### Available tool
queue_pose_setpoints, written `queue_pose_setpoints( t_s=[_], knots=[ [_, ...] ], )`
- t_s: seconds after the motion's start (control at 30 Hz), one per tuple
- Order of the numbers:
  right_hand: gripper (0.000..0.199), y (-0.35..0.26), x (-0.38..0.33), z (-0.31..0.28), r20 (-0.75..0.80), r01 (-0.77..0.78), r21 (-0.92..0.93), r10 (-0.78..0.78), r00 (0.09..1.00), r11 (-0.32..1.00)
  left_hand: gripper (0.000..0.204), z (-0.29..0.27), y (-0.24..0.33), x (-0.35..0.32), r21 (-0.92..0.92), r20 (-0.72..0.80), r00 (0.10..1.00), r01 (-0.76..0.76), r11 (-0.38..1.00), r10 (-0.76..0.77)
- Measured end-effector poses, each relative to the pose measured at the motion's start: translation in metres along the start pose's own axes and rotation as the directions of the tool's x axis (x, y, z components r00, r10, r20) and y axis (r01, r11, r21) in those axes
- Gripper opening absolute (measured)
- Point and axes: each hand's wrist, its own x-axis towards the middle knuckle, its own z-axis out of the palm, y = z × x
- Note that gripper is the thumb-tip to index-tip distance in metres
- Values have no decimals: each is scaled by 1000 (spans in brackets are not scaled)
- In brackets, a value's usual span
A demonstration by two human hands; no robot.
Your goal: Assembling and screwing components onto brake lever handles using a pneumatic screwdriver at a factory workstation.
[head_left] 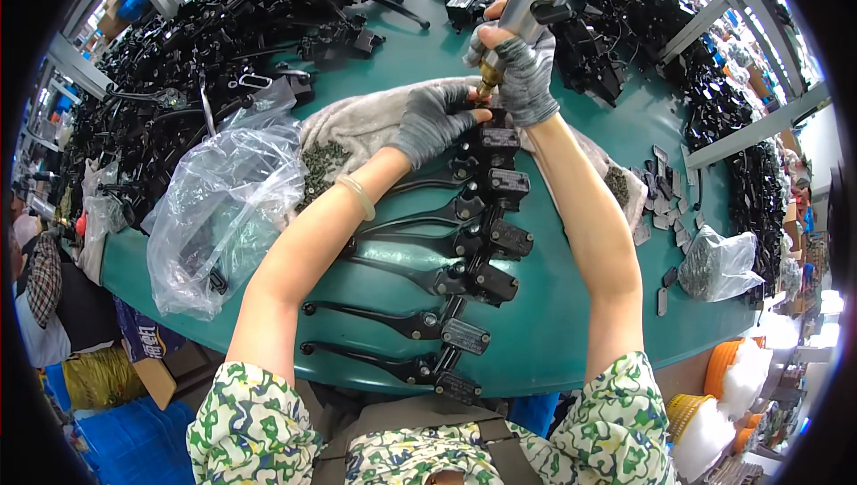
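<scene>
My right hand (527, 79), in a grey fingerless glove, is closed round a silver power screwdriver (536, 3) that points down with a brass-coloured nose. Beside its tip, my left hand (435, 123), gloved the same way, has thumb and fingers drawn together; what lies between them is hidden. Just below the tip sits the black reservoir (498, 138) of the farthest brake lever assembly. Several more brake lever assemblies (406, 320) run toward me in a column, their levers pointing left and their boxy reservoirs (511, 239) on the right.
A pale cloth (348, 119) carries heaps of small screws (323, 163) on the green table (357, 364). A clear plastic bag (223, 199) lies left. Black parts (223, 38) pile up at the back and sides. Small plates (662, 204) and a filled bag (719, 266) lie right.
</scene>
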Motion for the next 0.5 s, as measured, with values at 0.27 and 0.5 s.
queue_pose_setpoints(
  t_s=[0.27,0.5],
  knots=[
    [23,3,1,2,69,-32,102,25,997,994,27,2,-1,3,153,25,999,15,988,-19],
    [31,-14,-21,3,26,9,64,-11,1000,998,27,4,-3,-1,48,31,999,30,998,-31]
  ],
)
